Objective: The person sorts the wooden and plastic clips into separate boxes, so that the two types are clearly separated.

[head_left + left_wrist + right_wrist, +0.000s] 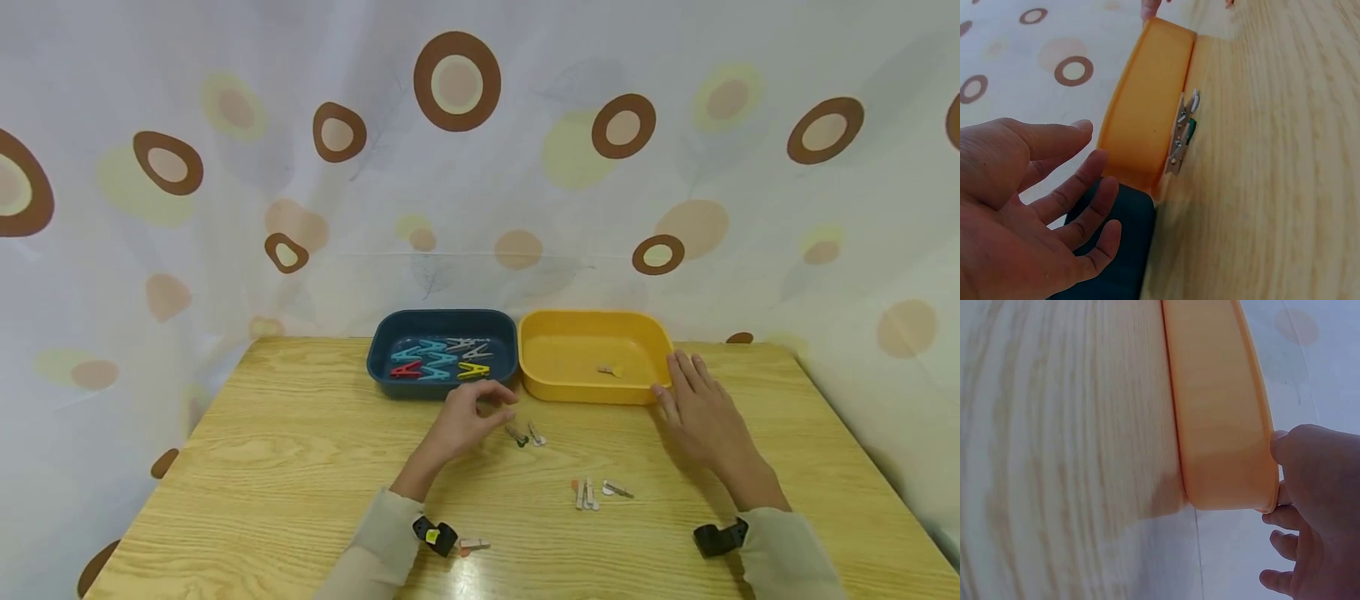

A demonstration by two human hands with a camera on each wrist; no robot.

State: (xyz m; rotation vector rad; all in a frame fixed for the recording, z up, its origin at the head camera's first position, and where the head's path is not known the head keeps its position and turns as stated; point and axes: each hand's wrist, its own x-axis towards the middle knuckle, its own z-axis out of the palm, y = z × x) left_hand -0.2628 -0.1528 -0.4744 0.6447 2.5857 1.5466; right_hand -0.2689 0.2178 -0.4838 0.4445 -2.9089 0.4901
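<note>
In the head view, two bare hands work at a light wood-grain table (300, 475); the step in hand appears to be reaching for a pair of small wooden clothespins, one with a dark green end (516, 434) and one with a white end (534, 431), lying near the table's middle. The left hand (461, 420) hovers just beside them, thumb and forefinger apart, pinching nothing; the next move would probably call for lowering the fingertips and pinching one pin. The right hand (703, 410) rests at the near right corner of a yellow, round-cornered plastic tray (585, 394). Counted, six wooden pins lie on the table: that pair, a cluster of three (580, 495) nearer the person, and a single orange-ended one (476, 544) by the left cuff (392, 523). One more, with a yellow end (606, 369), lies in the yellow tray. A dark blue plastic tray (408, 390), just beside it on the left, holds what look like eight plastic clips: four light blue (442, 359), two greyish (460, 343), one red (406, 369), one yellow (473, 370). In the left wrist view, the left thumb and fingers are spread, a gap between them; both nearby pins show beyond the fingertips. In the right wrist view, the right thumb touches the yellow tray's rim and the loose fingers lie about its corner; how firmly they press, I cannot tell.
</note>
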